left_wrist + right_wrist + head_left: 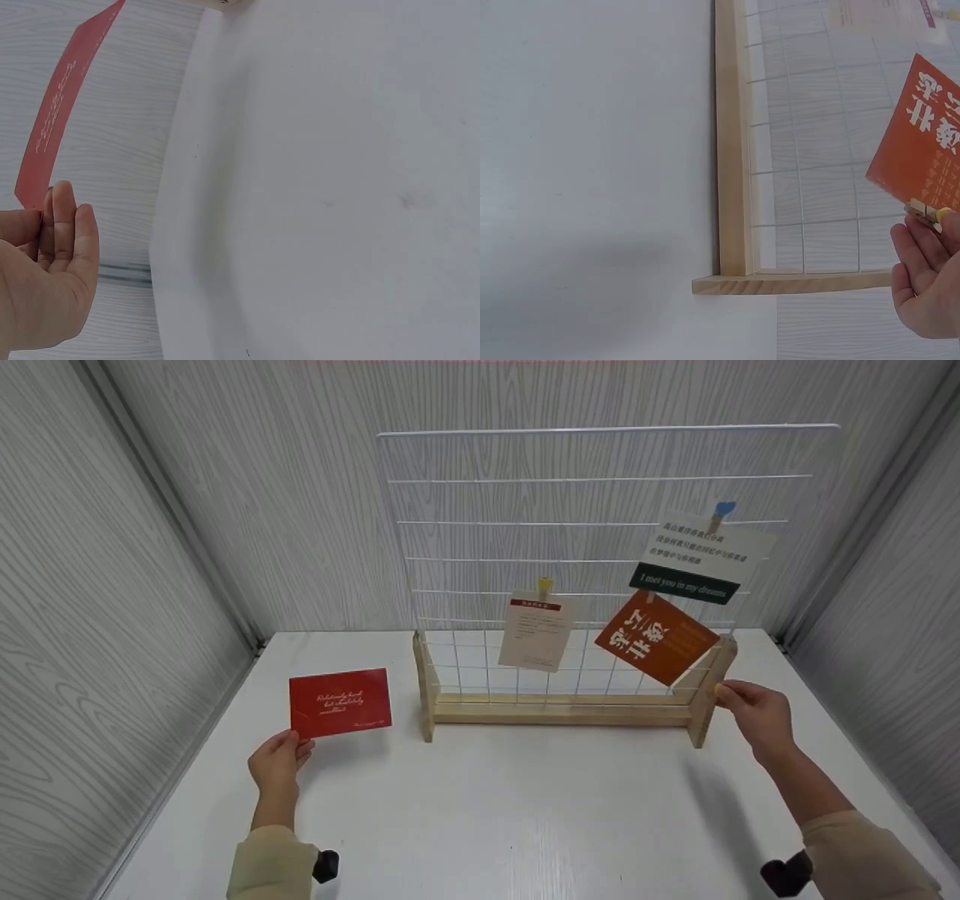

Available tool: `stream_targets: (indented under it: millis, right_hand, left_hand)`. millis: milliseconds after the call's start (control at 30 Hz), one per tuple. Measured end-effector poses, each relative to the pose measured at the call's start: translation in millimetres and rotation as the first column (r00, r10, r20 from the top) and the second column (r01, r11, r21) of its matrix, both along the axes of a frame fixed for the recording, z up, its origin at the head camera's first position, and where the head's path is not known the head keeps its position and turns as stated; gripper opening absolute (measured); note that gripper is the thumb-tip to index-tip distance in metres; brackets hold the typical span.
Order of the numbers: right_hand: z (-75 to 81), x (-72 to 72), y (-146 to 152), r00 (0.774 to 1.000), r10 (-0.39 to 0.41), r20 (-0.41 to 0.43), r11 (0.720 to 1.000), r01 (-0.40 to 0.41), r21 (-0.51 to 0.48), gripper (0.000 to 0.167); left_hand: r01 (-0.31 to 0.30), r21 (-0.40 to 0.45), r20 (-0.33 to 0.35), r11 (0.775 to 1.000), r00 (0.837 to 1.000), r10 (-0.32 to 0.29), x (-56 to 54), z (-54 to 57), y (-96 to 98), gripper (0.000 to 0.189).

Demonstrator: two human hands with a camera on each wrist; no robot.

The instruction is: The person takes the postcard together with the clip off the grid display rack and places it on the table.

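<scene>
Beige sleeves point(271, 864) lay nearest me as my left hand point(276, 765) pinched a red rectangular card point(341, 703) left of the wooden-footed white wire rack point(562, 715) and my right hand point(757, 718) pinched a yellow-topped wooden clothespin point(922, 210) at its right.

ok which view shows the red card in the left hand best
The head view: the red card faces the camera there, its larger white lettering readable. The left wrist view shows it steeply slanted, a narrow strip; the right wrist view doesn't show it.
</scene>
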State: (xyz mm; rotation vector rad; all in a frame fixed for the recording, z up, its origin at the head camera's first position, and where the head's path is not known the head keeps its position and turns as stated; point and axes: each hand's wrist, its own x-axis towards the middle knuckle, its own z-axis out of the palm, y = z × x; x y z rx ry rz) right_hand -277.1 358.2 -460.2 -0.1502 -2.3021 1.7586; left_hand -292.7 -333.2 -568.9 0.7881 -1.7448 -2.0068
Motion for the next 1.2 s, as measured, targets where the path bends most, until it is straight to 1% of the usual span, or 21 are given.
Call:
stream_targets:
  millis: [67, 100, 133, 200, 267, 333, 367, 400, 500, 567, 600, 633, 667, 733, 800, 867, 967, 1000, 1033, 1133, 1200]
  right_hand:
    - [-14.7, -8.2, 11.7, 1.000, 0.000, 0.013, 1.000, 0.000, -0.015, 0.039]
    - [-15.2, -7.3, 11.1, 1.000, -0.002, 0.015, 0.999, 0.003, -0.033, 0.037]
    - [-7.4, -1.5, 3.9, 0.999, -0.021, 0.044, 1.000, 0.022, -0.009, 0.040]
    - [-26.4, -13.3, 18.5, 0.997, -0.019, 0.077, 0.999, 0.021, -0.026, 0.039]
    - [-34.1, -17.3, 23.6, 0.992, -0.032, 0.119, 0.999, 0.033, -0.008, 0.041]
    - [-39.8, -18.6, 25.2, 0.990, -0.051, 0.132, 0.999, 0.051, 0.003, 0.043]
    - [-38.8, -15.9, 23.6, 0.992, -0.037, 0.125, 0.999, 0.039, -0.015, 0.039]
    - [-40.7, -15.7, 24.8, 0.993, -0.027, 0.118, 1.000, 0.028, -0.002, 0.040]
    - [-48.1, -15.0, 26.2, 0.995, -0.028, 0.098, 1.000, 0.026, 0.017, 0.042]
    - [-60.6, -19.8, 32.4, 0.995, -0.029, 0.093, 0.998, 0.024, 0.050, 0.046]
    - [-72.6, -26.2, 38.2, 0.993, -0.065, 0.093, 0.994, 0.057, 0.093, 0.051]
    - [-82.4, -30.3, 42.0, 0.993, -0.084, 0.083, 0.991, 0.075, 0.108, 0.052]
    - [-92.9, -34.9, 46.3, 0.992, -0.103, 0.072, 0.988, 0.094, 0.119, 0.053]
    - [-109.8, -41.8, 54.9, 0.993, -0.108, 0.053, 0.982, 0.098, 0.164, 0.056]
    - [-120.3, -44.3, 58.6, 0.991, -0.126, 0.037, 0.972, 0.116, 0.205, 0.055]
    - [-124.2, -43.4, 59.5, 0.991, -0.130, 0.038, 0.964, 0.117, 0.238, 0.054]
    - [-122.0, -38.3, 56.7, 0.988, -0.140, 0.058, 0.958, 0.121, 0.261, 0.051]
    - [-115.1, -33.3, 53.4, 0.991, -0.110, 0.075, 0.968, 0.089, 0.233, 0.048]
    - [-114.1, -31.8, 52.6, 0.990, -0.105, 0.093, 0.970, 0.082, 0.227, 0.047]
    - [-115.5, -29.0, 50.9, 0.987, -0.101, 0.124, 0.971, 0.070, 0.230, 0.047]
    - [-118.2, -27.3, 49.5, 0.988, -0.099, 0.116, 0.969, 0.070, 0.236, 0.049]
  left_hand:
    - [0.000, -0.009, 0.014, 1.000, 1.000, 0.000, 0.0, -1.3, -0.7, 0.052]
    - [-0.001, -0.013, 0.021, 1.000, 1.000, 0.001, -0.3, -2.4, -1.2, 0.052]
    - [-0.004, -0.019, 0.028, 1.000, 1.000, 0.004, -0.8, -3.7, -1.8, 0.052]
    - [-0.008, -0.035, 0.036, 0.999, 0.999, 0.010, -1.3, -5.9, -2.2, 0.051]
    - [-0.012, -0.055, 0.047, 0.998, 0.999, 0.015, -1.6, -7.4, -1.8, 0.051]
    - [-0.015, -0.074, 0.056, 0.997, 0.998, 0.019, -1.6, -8.1, -0.7, 0.052]
    - [-0.014, -0.081, 0.058, 0.997, 0.998, 0.019, -1.3, -7.9, 0.3, 0.052]
    - [-0.013, -0.084, 0.061, 0.996, 0.998, 0.018, -0.8, -7.5, 1.2, 0.052]
    - [-0.012, -0.053, 0.056, 0.999, 0.998, 0.015, 2.6, -4.3, 4.7, 0.051]
    - [-0.011, -0.038, 0.042, 0.999, 0.999, 0.012, 5.6, -2.1, 6.6, 0.047]
    - [-0.011, -0.031, 0.038, 0.999, 0.999, 0.012, 7.3, -0.9, 7.6, 0.046]
    - [-0.011, -0.029, 0.037, 1.000, 0.999, 0.012, 8.5, -0.4, 8.1, 0.045]
    - [-0.010, -0.033, 0.040, 0.999, 0.999, 0.011, 9.6, -0.2, 8.6, 0.044]
    - [-0.007, -0.046, 0.049, 0.999, 0.999, 0.009, 11.0, -0.5, 9.5, 0.042]
    - [0.000, -0.064, 0.075, 0.998, 0.997, 0.004, 11.2, -2.0, 9.9, 0.043]
    - [0.008, -0.082, 0.095, 0.997, 0.995, 0.000, 10.7, -4.3, 9.7, 0.045]
    - [0.013, -0.102, 0.110, 0.995, 0.994, -0.002, 9.5, -7.5, 9.0, 0.046]
    - [0.011, -0.104, 0.110, 0.995, 0.994, 0.000, 9.3, -8.3, 8.8, 0.047]
    - [0.008, -0.099, 0.108, 0.995, 0.994, 0.002, 9.3, -9.0, 8.7, 0.047]
    - [0.008, -0.095, 0.100, 0.995, 0.995, 0.002, 9.6, -10.3, 8.7, 0.047]
    - [0.016, -0.098, 0.099, 0.995, 0.995, -0.006, 10.3, -10.7, 9.3, 0.046]
